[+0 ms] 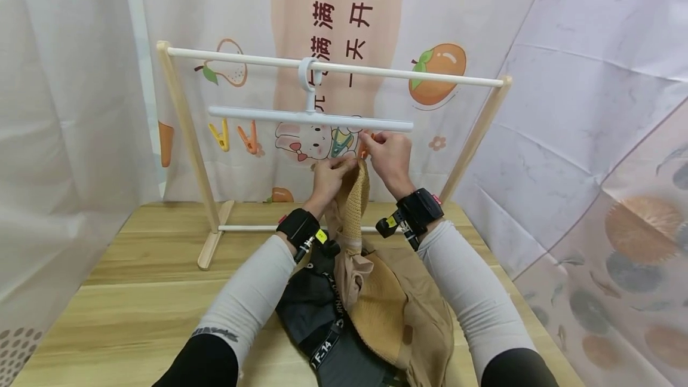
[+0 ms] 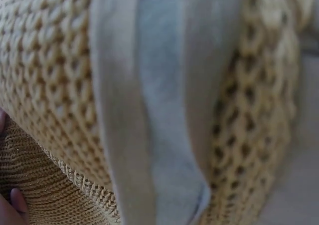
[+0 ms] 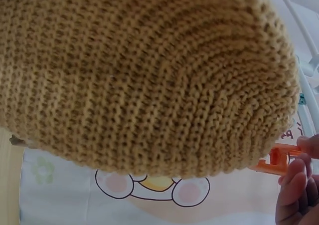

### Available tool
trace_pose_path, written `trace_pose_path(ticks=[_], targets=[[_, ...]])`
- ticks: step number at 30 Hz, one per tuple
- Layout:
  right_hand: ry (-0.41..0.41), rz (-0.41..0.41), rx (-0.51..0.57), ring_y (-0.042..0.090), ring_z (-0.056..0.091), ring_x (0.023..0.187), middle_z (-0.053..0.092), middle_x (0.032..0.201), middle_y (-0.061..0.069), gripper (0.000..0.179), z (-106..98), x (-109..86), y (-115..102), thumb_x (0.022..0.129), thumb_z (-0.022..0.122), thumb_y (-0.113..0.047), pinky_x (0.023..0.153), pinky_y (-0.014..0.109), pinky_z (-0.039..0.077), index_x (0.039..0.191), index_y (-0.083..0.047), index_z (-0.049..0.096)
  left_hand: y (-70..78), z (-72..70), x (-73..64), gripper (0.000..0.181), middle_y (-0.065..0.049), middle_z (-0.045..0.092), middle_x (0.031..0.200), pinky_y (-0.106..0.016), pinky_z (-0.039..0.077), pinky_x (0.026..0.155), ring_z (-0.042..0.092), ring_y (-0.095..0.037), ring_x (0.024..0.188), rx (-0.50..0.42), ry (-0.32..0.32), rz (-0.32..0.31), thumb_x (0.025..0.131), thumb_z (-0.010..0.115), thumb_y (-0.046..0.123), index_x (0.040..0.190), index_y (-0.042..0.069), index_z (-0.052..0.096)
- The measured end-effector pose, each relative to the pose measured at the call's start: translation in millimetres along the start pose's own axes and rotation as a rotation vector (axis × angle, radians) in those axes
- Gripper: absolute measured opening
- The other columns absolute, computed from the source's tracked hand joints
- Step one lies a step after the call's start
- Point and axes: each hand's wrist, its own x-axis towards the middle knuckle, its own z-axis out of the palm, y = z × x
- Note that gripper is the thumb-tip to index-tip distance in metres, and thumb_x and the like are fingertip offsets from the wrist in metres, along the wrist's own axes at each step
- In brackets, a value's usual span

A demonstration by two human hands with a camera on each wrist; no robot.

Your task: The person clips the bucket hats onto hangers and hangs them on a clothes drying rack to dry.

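A tan knitted hat (image 1: pixel 356 199) hangs upright from my left hand (image 1: pixel 326 181), whose fingers and thumb pinch its upper edge. In the left wrist view its knit (image 2: pixel 55 60) and a pale fabric band (image 2: pixel 162 95) fill most of the picture. My right hand (image 1: pixel 392 157) pinches an orange clothespin (image 3: pixel 279 158) just under the right half of the white hanger (image 1: pixel 258 114). The clothespin's tip is at the hat's edge; whether it bites the knit I cannot tell. The hanger hooks over the rack's rod (image 1: pixel 408 73).
A yellow clothespin (image 1: pixel 220 136), another orange clothespin (image 1: pixel 249 138) and a teal clothespin (image 1: pixel 341 143) hang below the hanger. On the wooden table (image 1: pixel 134 309) lie a dark cap with an F-14 strap (image 1: pixel 326 352) and tan cloth (image 1: pixel 430 315). A printed curtain stands behind.
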Motion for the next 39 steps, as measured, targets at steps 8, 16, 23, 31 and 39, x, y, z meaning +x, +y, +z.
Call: trace_pose_path(ticks=[8, 16, 23, 31, 39], targets=[[-0.027, -0.017, 0.007, 0.011, 0.046, 0.051, 0.072, 0.070, 0.016, 0.030, -3, -1.7, -3, 0.091, 0.070, -0.023, 0.045, 0.019, 0.026, 0.076, 0.002, 0.077, 6.5, 3.6, 3.0, 0.035, -0.012, 0.071, 0.117, -0.033, 0.048, 0.102, 0.061, -0.021, 0.119, -0.027, 0.041, -0.069, 0.087, 0.074, 0.029, 0.112, 0.004, 0.073], [-0.018, -0.035, -0.027, 0.008, 0.046, 0.048, 0.072, 0.068, 0.017, 0.033, -5, -3.2, -4, 0.091, 0.070, -0.025, 0.045, 0.018, 0.026, 0.074, 0.002, 0.077, 13.4, 5.9, 3.8, 0.034, -0.014, 0.069, 0.120, -0.035, 0.029, 0.118, 0.034, -0.022, 0.144, -0.032, 0.082, -0.081, 0.088, 0.074, 0.029, 0.106, 0.000, 0.074], [-0.002, -0.014, 0.002, 0.006, 0.049, 0.047, 0.072, 0.069, 0.017, 0.030, -7, -1.4, -3, 0.089, 0.072, -0.024, 0.045, 0.017, 0.032, 0.076, 0.003, 0.076, 17.7, 8.1, 5.2, 0.033, -0.010, 0.071, 0.113, -0.027, 0.044, 0.090, 0.059, -0.014, 0.107, -0.141, 0.079, -0.133, 0.085, 0.076, 0.029, 0.103, 0.001, 0.074], [0.012, 0.050, 0.090, 0.016, 0.062, 0.050, 0.072, 0.071, 0.019, 0.033, -11, 0.3, -2, 0.087, 0.074, -0.029, 0.047, 0.015, 0.041, 0.076, 0.003, 0.075, 23.1, 9.2, 5.0, 0.030, -0.007, 0.070, 0.114, -0.027, 0.045, 0.097, 0.059, -0.011, 0.110, -0.154, 0.079, -0.158, 0.087, 0.074, 0.029, 0.101, 0.003, 0.075], [0.011, 0.060, 0.040, 0.020, 0.058, 0.063, 0.073, 0.077, 0.016, 0.036, -10, -7.9, 2, 0.087, 0.074, -0.034, 0.053, 0.021, 0.034, 0.081, 0.001, 0.075, 18.1, 10.0, -0.1, 0.031, -0.009, 0.069, 0.114, -0.024, 0.042, 0.082, 0.056, -0.011, 0.098, -0.143, 0.091, -0.144, 0.087, 0.075, 0.027, 0.106, 0.003, 0.074]])
